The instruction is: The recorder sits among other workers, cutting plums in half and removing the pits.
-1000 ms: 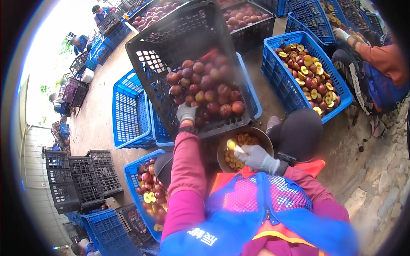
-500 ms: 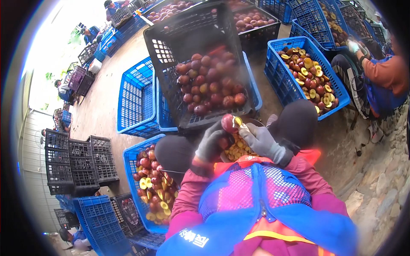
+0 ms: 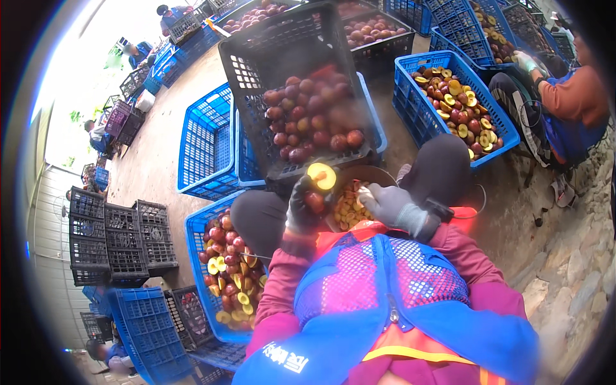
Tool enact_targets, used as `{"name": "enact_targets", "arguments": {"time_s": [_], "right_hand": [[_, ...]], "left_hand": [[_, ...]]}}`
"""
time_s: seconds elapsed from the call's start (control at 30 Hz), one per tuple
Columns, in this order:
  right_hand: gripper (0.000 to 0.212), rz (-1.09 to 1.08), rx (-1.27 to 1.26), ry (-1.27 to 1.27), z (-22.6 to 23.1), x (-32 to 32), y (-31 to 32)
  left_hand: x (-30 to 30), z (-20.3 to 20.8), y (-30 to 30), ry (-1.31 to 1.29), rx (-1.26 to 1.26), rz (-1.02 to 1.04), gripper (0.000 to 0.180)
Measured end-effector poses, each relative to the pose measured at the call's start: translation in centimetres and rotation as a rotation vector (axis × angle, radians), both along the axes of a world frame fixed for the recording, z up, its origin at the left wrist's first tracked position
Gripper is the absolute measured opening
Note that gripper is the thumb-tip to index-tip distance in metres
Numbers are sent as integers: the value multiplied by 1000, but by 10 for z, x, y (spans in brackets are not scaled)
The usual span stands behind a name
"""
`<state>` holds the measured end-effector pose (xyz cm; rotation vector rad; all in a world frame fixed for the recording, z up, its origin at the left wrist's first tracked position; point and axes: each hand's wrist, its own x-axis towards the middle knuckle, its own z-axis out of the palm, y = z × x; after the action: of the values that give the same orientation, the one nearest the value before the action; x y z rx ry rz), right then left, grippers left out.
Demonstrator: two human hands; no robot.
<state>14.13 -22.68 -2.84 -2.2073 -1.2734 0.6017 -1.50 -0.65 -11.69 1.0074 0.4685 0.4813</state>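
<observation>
In a dark grey glove, my left hand (image 3: 300, 212) is closed around plums. A plum half (image 3: 321, 175) shows its yellow cut face at the fingertips, and a red plum (image 3: 314, 203) sits lower in the same grip. My right hand (image 3: 391, 206), in a light grey glove, is closed with its fingertips over a round bowl (image 3: 378, 173). What it pinches is too small to make out. Small yellow-orange pieces (image 3: 350, 208) lie in the bowl, between my knees. Just beyond, a tilted black crate (image 3: 289, 58) holds whole plums (image 3: 314, 122).
Halved plums fill a blue crate (image 3: 192, 256) by my left knee and another blue crate (image 3: 410, 115) at the right. A blue crate (image 3: 205, 135) stands beyond on the left. Black crates (image 3: 122, 244) are stacked farther left. A co-worker (image 3: 571, 96) sits at the right.
My hands have moved apart. The left has drawn left and up with the plums, now showing a cut face; the right has dropped back over the bowl.
</observation>
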Motion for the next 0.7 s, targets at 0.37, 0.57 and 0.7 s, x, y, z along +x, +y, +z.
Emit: {"name": "enact_targets", "arguments": {"time_s": [0.37,0.57,0.7], "right_hand": [[42,6,198,98,3,-13,17],[51,1,270,151,-2,-18,21],[52,-75,168,463,7,-19,23]], "left_hand": [[13,76,-64,-171,822,3,36],[15,38,-42,-76,-24,-171,45],[26,43,-47,-52,291,-117,42]]}}
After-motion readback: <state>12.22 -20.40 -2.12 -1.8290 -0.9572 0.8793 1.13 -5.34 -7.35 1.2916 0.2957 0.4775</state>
